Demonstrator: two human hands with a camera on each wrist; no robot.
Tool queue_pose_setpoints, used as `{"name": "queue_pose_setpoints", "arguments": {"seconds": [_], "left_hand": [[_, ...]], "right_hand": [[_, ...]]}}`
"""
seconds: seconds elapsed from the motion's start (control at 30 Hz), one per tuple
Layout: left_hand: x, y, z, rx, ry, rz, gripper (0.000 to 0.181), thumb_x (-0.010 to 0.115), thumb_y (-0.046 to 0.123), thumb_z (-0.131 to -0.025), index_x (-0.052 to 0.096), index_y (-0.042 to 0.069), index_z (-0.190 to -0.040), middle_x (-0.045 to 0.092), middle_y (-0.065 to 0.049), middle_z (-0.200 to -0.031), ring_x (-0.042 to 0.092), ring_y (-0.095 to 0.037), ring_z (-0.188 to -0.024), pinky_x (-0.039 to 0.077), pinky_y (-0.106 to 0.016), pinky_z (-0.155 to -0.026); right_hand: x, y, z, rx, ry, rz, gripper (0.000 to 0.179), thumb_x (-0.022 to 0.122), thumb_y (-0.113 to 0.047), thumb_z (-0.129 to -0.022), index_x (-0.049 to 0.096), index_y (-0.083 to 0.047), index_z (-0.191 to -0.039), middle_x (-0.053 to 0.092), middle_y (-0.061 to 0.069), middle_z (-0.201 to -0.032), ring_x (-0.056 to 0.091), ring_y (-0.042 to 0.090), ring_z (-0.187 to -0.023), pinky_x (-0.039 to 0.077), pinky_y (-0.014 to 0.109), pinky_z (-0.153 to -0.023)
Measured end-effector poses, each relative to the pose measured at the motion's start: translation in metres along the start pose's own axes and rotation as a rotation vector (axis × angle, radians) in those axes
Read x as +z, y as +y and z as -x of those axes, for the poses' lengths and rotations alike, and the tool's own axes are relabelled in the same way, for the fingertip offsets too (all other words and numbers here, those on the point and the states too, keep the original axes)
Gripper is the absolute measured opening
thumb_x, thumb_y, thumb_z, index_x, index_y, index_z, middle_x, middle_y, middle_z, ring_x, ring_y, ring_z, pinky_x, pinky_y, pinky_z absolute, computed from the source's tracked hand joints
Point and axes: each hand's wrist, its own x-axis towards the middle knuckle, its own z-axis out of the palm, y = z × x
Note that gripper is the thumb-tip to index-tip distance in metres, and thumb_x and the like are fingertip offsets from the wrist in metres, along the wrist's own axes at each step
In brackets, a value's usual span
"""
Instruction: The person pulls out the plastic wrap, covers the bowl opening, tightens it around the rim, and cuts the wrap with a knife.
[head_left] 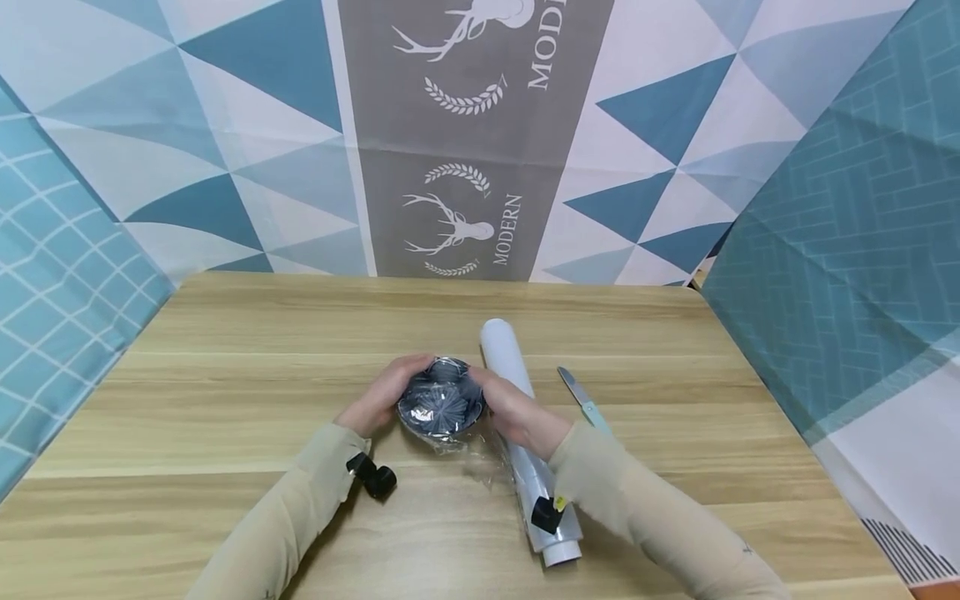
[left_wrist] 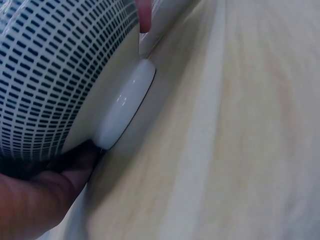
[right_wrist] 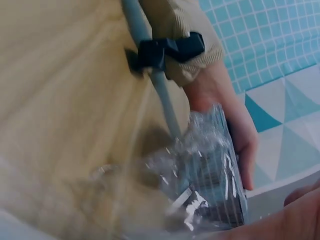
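A bowl (head_left: 433, 412) with clear cling film stretched over its dark, ribbed inside is between both hands in the head view. My left hand (head_left: 381, 398) grips its left side, thumb along the rim. On the opposite side my right hand (head_left: 521, 414) holds the rim. Dark dashes pattern the bowl's outer wall (left_wrist: 55, 75) in the left wrist view, where its white foot (left_wrist: 127, 107) tilts close over the table and left-hand fingers (left_wrist: 45, 195) reach beneath. Loose film (right_wrist: 192, 200) hangs crumpled off the bowl in the right wrist view.
A long roll of cling film (head_left: 504, 354) lies just right of the bowl, partly under the right forearm. Beyond it rests a knife (head_left: 579, 392) with a pale green handle. The wooden table (head_left: 262, 383) meets a patterned cloth wall (head_left: 300, 208) at the back.
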Motion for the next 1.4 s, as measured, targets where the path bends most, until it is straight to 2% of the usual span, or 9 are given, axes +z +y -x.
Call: {"name": "queue_pose_setpoints", "arguments": {"seconds": [0.13,0.27,0.5,0.67,0.83,0.93,1.13,1.27,1.4], "left_hand": [[0.002,0.0,0.001,-0.001,0.042,0.011,0.047,0.044,0.031,-0.093,0.047,-0.003,-0.126,0.046,-0.02,-0.131,0.038,-0.031,-0.124,0.022,-0.043,-0.109],[0.006,0.001,0.005,-0.01,0.09,0.021,0.046,0.043,0.029,-0.094,0.046,-0.003,-0.127,0.044,-0.02,-0.133,0.037,-0.032,-0.125,0.019,-0.045,-0.109],[0.015,0.003,0.01,-0.006,0.185,0.028,0.05,0.042,0.028,-0.094,0.04,-0.004,-0.131,0.036,-0.02,-0.14,0.028,-0.034,-0.132,0.015,-0.045,-0.111],[0.018,-0.001,0.013,0.017,0.226,0.047,0.047,0.04,0.026,-0.095,0.042,-0.006,-0.129,0.037,-0.022,-0.139,0.028,-0.034,-0.131,0.016,-0.045,-0.111],[0.021,-0.002,0.018,0.029,0.29,0.083,0.045,0.039,0.023,-0.096,0.042,-0.007,-0.129,0.038,-0.022,-0.138,0.03,-0.034,-0.13,0.017,-0.043,-0.111],[0.025,-0.001,0.022,0.038,0.332,0.105,0.044,0.037,0.021,-0.096,0.042,-0.009,-0.128,0.039,-0.022,-0.136,0.031,-0.034,-0.129,0.018,-0.043,-0.11],[0.036,-0.001,0.028,0.074,0.425,0.159,0.04,0.035,0.02,-0.097,0.047,-0.008,-0.122,0.048,-0.023,-0.126,0.041,-0.031,-0.12,0.026,-0.041,-0.106],[0.043,-0.004,0.033,0.119,0.475,0.214,0.037,0.033,0.018,-0.098,0.051,-0.002,-0.122,0.051,-0.019,-0.125,0.043,-0.027,-0.118,0.03,-0.038,-0.103],[0.048,-0.006,0.038,0.164,0.502,0.229,0.038,0.03,0.018,-0.099,0.046,0.001,-0.129,0.043,-0.013,-0.137,0.035,-0.025,-0.129,0.023,-0.037,-0.108]], "right_hand": [[0.005,0.006,0.006,-0.009,-0.005,-0.114,0.051,0.021,-0.023,-0.1,0.009,0.004,-0.141,0.017,0.026,-0.146,0.012,0.037,-0.136,0.009,0.048,-0.111],[0.011,0.012,0.012,-0.036,0.025,-0.149,0.052,0.022,-0.022,-0.1,0.005,0.002,-0.141,0.019,0.027,-0.144,0.016,0.039,-0.135,0.012,0.049,-0.11],[0.019,0.02,0.012,-0.119,0.104,-0.138,0.048,0.021,-0.02,-0.099,0.012,0.007,-0.139,0.029,0.027,-0.138,0.029,0.038,-0.129,0.019,0.046,-0.11],[0.022,0.024,0.014,-0.163,0.135,-0.144,0.048,0.021,-0.018,-0.099,0.016,0.007,-0.139,0.028,0.025,-0.141,0.022,0.036,-0.133,0.012,0.044,-0.112],[0.025,0.027,0.019,-0.116,0.13,-0.18,0.05,0.023,-0.022,-0.099,0.013,0.005,-0.14,0.027,0.023,-0.142,0.021,0.035,-0.134,0.013,0.044,-0.111],[0.028,0.027,0.02,-0.08,0.127,-0.227,0.055,0.024,-0.024,-0.099,0.002,0.001,-0.142,0.016,0.024,-0.146,0.012,0.036,-0.136,0.01,0.047,-0.111],[0.031,0.027,0.016,-0.071,0.203,-0.257,0.06,0.028,-0.024,-0.098,-0.007,-0.006,-0.144,-0.001,0.024,-0.148,0.001,0.04,-0.136,0.007,0.055,-0.109],[0.033,0.028,0.011,-0.11,0.218,-0.314,0.054,0.026,-0.021,-0.098,0.002,-0.005,-0.144,0.013,0.024,-0.147,0.014,0.038,-0.135,0.014,0.05,-0.11],[0.035,0.028,0.005,-0.164,0.238,-0.369,0.046,0.023,-0.017,-0.098,0.017,0.0,-0.141,0.029,0.022,-0.142,0.026,0.034,-0.132,0.02,0.042,-0.11]]}}
